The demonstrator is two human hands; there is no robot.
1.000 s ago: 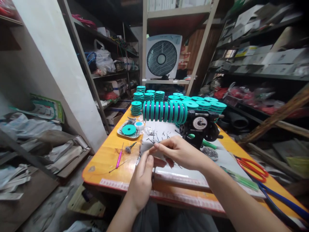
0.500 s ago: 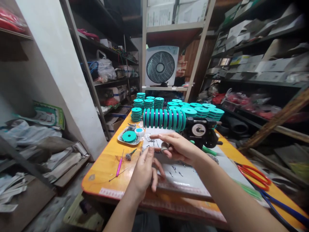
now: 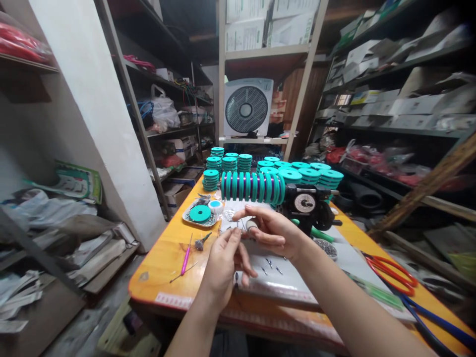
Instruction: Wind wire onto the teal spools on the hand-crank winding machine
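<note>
My left hand (image 3: pixel 225 255) is over the near part of the white sheet, thumb and forefinger pinched on something too small to make out. My right hand (image 3: pixel 273 230) meets it from the right, forefinger stretched out over the left fingertips, other fingers bent and apart. A pale band (image 3: pixel 252 224) wraps one right finger. Below the hands, several small dark metal pieces (image 3: pixel 268 263) lie on the white sheet (image 3: pixel 297 277). Behind them, a row of teal ring-shaped spools (image 3: pixel 253 187) with purple between them sits on a black winding device (image 3: pixel 307 203) with a dial.
Left of the hands are a tray (image 3: pixel 186 218) bearing a teal disc (image 3: pixel 200 213), a purple-handled hook tool (image 3: pixel 185 260) and a grey tuft (image 3: pixel 200 244). Stacked teal spools (image 3: pixel 290 175) stand at the back. Right are a dish of small parts (image 3: pixel 326 249) and red-handled scissors (image 3: pixel 394 275).
The right forefinger has bent slightly, and both hands have shifted a little while staying together. A small dark piece now shows below the left hand. The view has tilted slightly upward.
</note>
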